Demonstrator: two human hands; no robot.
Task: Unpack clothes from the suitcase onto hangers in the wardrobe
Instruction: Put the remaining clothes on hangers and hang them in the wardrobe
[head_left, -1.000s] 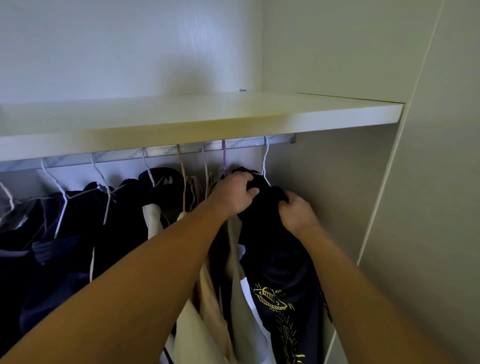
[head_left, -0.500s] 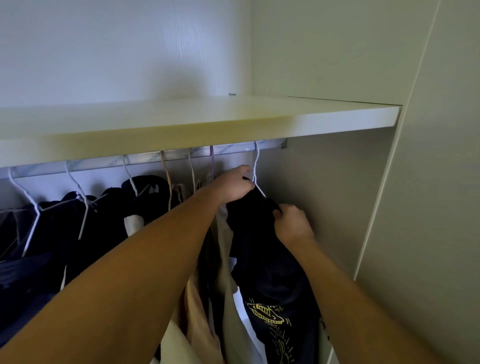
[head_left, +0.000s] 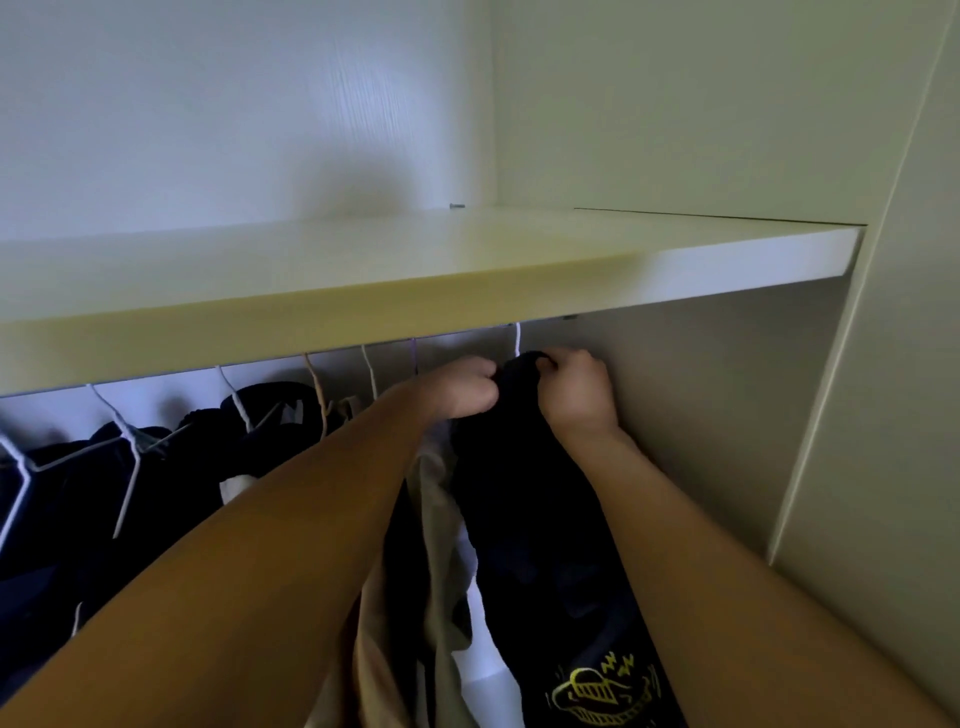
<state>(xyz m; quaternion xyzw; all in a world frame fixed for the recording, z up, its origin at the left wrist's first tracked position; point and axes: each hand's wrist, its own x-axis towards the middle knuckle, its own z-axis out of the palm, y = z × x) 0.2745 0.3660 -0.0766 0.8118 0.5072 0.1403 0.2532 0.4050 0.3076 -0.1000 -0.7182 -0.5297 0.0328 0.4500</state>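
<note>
Under shelf (head_left: 467, 280) — L hand (head_left: 462, 387) & R hand (head_left: 574, 392), each grip clamped on black tee (head_left: 524, 467) collar.

The cream wooden shelf (head_left: 415, 291) hides the rail and hanger hooks, and the black printed T-shirt (head_left: 524, 499), perhaps on the thin white wire hanger (head_left: 517, 338), runs off the bottom edge.

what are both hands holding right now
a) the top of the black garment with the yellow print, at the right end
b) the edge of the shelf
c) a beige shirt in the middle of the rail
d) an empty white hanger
a: the left hand and right hand both grip the top of the black garment, below the rightmost white hanger hook.
</note>
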